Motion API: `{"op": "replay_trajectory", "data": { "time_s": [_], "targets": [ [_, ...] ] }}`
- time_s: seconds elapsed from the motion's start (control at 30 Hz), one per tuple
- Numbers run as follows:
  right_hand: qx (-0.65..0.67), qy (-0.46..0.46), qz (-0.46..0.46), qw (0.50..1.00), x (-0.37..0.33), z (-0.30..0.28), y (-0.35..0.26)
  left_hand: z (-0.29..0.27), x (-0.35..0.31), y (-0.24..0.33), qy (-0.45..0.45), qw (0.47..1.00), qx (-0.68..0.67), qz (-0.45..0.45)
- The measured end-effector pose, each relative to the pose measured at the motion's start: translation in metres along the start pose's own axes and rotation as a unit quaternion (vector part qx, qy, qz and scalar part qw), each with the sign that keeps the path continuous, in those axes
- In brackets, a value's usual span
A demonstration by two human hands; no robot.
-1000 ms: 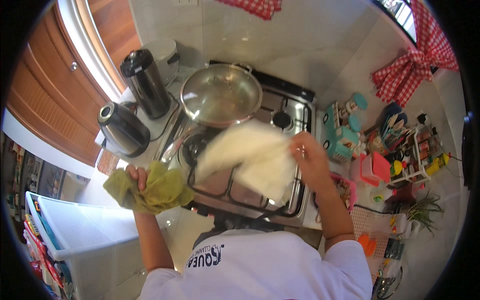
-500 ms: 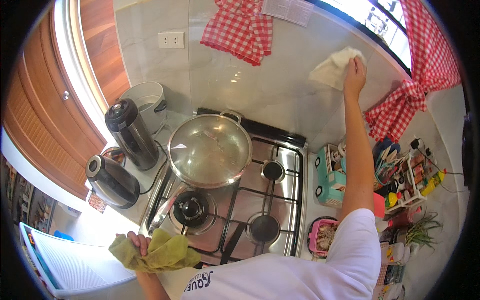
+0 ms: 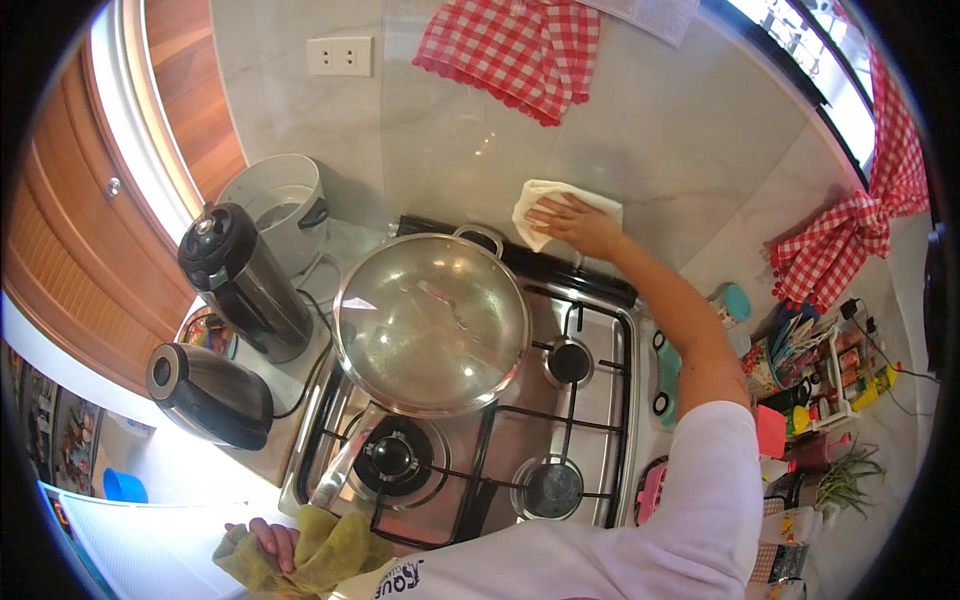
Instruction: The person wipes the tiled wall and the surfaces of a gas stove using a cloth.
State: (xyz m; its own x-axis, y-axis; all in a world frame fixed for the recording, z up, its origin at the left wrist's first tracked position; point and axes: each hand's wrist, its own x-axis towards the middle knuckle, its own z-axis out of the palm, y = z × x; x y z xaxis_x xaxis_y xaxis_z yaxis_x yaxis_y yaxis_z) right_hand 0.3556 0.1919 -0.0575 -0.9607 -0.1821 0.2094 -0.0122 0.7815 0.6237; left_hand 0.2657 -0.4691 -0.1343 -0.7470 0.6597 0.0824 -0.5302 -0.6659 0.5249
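Note:
Stretched across the stove, my right hand lies over a white cloth, pressing it to the tiled wall low down, just above the stove's black back edge. Its fingers are extended flat on the cloth. Down at the lower left, my left hand grips a bunched olive-green cloth near the front corner of the stove. A large lidded pan sits on the back left burner of the gas stove, its long handle pointing toward my left hand.
Left of the stove stand a dark thermos flask, an electric kettle and a white pot. On the right are a turquoise toy-like holder, a utensil holder and a potted plant. Red checked curtains hang above.
My right hand has brought the white cloth down and left, from high on the wall near the window to just above the stove. My left hand still holds the green cloth, slightly lower in view.

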Motion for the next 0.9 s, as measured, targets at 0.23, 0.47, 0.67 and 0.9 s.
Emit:
{"op": "replay_trajectory", "data": {
  "time_s": [0.23,0.47,0.67,0.9],
  "targets": [
    [-0.244,0.305,0.280,0.877,0.089,-0.135,0.111,-0.049,-0.005,0.021,-0.192,0.978,0.000,-0.085],
    [-0.173,0.010,0.042,0.984,0.072,0.018,-0.028,-0.028,-0.004,0.014,-0.207,0.972,-0.041,-0.101],
    [-0.253,0.084,0.226,0.937,0.158,-0.113,0.067,-0.041,-0.009,0.013,-0.245,0.957,-0.039,-0.151],
    [-0.274,0.148,0.194,0.930,0.178,-0.051,0.021,-0.049,-0.010,-0.001,-0.216,0.957,-0.094,-0.171]
  ]
}}
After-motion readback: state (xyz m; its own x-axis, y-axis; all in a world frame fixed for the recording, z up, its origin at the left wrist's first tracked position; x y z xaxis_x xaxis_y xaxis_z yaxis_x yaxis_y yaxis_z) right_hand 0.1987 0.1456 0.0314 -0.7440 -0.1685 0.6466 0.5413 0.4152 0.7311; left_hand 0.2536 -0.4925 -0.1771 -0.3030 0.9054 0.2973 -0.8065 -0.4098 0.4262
